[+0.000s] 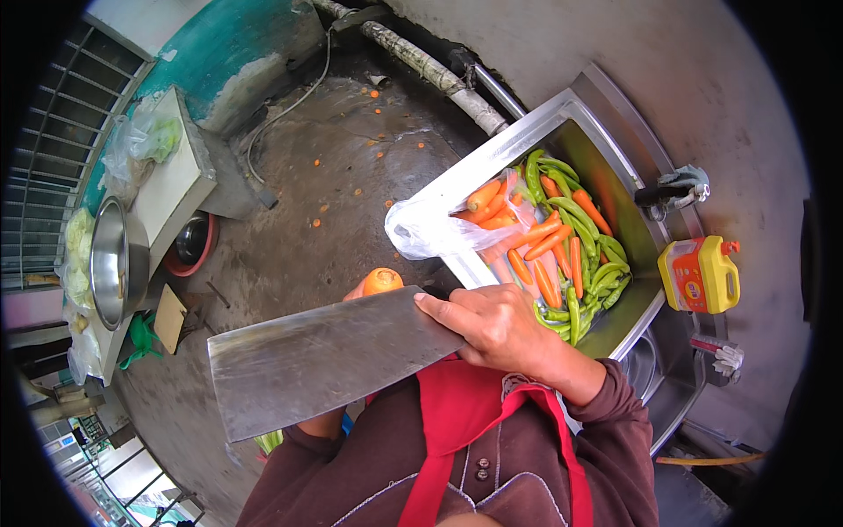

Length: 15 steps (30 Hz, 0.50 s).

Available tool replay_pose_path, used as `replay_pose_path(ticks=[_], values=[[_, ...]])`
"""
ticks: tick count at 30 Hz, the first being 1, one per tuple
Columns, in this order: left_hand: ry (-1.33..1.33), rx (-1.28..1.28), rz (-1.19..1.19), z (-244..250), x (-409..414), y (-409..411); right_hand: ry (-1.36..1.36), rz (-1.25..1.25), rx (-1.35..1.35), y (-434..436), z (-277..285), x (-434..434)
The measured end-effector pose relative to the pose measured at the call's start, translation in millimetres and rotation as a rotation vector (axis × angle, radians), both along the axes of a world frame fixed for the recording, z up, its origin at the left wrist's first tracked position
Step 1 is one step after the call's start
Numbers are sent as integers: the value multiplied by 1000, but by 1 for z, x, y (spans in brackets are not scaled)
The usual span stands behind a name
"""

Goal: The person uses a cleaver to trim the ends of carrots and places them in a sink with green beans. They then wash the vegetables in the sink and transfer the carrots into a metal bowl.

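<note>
My right hand [490, 326] grips a broad metal cleaver [329, 359], its blade lying across the view to the left. Just beyond the blade's upper edge, the end of a carrot [382, 281] shows, with part of my left hand [356, 290] around it; the blade hides most of that hand. To the right, a stainless steel sink [583, 118] holds loose carrots [548, 242] and long green peppers [601, 277]. A clear plastic bag [428, 230] with more carrots in it hangs over the sink's near left rim.
Orange carrot slices [317, 222] lie scattered on the wet floor. A yellow jug [701, 273] stands beyond the sink, near a tap [672, 191]. At left, a ledge [174, 158] bears a steel bowl [118, 263] and bagged greens. Below it is a red basin [209, 247].
</note>
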State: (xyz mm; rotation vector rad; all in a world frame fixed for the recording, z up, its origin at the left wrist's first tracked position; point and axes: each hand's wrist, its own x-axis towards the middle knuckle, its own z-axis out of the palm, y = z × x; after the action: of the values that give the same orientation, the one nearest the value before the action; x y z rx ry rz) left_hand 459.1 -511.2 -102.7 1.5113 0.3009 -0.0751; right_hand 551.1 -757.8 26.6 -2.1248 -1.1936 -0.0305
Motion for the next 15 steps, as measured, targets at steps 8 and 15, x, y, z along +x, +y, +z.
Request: replay_pose_path(ticks=[8, 15], values=[[107, 81, 72, 56, 0, -1, -30, 124, 18, 21, -18, 10], [173, 105, 69, 110, -8, -21, 97, -124, -349, 25, -114, 73]])
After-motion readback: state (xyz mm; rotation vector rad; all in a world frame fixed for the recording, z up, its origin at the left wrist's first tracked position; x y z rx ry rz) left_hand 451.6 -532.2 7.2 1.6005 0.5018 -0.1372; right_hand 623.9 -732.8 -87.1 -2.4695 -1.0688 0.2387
